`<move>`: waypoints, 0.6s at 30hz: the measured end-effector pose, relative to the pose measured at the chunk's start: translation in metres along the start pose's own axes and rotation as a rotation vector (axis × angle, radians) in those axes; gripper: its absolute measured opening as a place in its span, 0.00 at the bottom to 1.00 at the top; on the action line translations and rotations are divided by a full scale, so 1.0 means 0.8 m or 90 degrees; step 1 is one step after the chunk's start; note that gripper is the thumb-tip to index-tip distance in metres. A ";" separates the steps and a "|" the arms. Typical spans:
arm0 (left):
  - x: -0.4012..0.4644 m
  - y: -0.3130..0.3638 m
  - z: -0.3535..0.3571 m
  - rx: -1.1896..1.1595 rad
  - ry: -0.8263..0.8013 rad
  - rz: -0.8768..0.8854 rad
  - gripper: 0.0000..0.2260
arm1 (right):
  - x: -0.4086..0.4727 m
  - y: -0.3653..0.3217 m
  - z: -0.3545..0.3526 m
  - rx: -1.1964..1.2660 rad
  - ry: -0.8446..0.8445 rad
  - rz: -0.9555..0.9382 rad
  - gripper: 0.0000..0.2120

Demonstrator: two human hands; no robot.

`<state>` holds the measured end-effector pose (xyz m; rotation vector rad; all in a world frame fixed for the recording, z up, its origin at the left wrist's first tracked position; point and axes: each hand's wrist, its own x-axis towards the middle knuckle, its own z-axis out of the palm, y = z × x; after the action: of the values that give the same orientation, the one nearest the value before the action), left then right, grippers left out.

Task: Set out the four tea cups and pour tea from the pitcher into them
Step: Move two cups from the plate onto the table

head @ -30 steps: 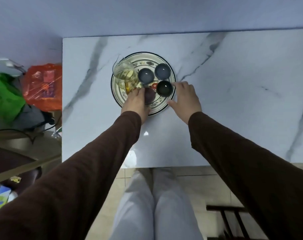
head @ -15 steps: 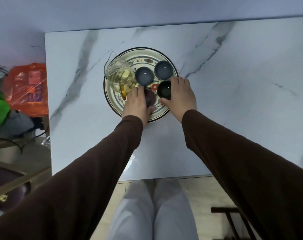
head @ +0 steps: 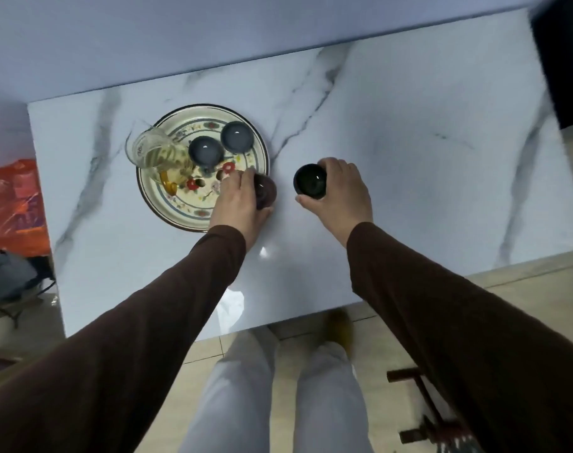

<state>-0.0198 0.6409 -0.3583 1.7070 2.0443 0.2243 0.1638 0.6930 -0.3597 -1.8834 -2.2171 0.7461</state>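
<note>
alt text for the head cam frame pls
Each hand carries a cup off the plate: left hand a brown cup, right hand a black cup. Two grey cups and the pitcher remain there.

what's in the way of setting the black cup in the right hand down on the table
Nothing visible. The right hand grips the black cup over bare marble table, right of the plate. The nearest thing is the brown cup in the left hand, apart from it.
</note>
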 end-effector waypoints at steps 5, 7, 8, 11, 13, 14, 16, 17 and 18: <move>-0.024 0.095 0.037 -0.002 -0.022 0.041 0.31 | -0.046 0.099 -0.060 0.011 0.020 0.026 0.29; -0.033 0.129 0.054 0.006 -0.021 0.053 0.29 | -0.062 0.137 -0.081 0.018 0.029 0.025 0.29; -0.037 0.147 0.064 0.003 -0.021 0.054 0.29 | -0.070 0.158 -0.092 0.019 0.034 0.025 0.29; -0.045 0.198 0.092 -0.011 -0.021 0.040 0.28 | -0.084 0.216 -0.124 0.012 0.035 0.029 0.28; -0.043 0.225 0.106 -0.018 -0.026 0.040 0.28 | -0.084 0.245 -0.140 0.007 0.032 0.034 0.28; -0.040 0.239 0.113 -0.021 -0.031 0.041 0.28 | -0.081 0.257 -0.147 0.007 0.031 0.039 0.28; -0.029 0.261 0.123 -0.030 -0.038 0.043 0.28 | -0.072 0.278 -0.157 0.007 0.033 0.051 0.29; -0.023 0.270 0.127 -0.035 -0.038 0.044 0.28 | -0.066 0.285 -0.160 0.005 0.033 0.055 0.29; -0.015 0.278 0.131 -0.040 -0.039 0.046 0.28 | -0.059 0.292 -0.163 0.001 0.035 0.058 0.30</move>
<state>0.2254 0.6597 -0.3562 1.7287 1.9143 0.2538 0.4346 0.7066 -0.3421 -1.9918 -2.1099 0.7013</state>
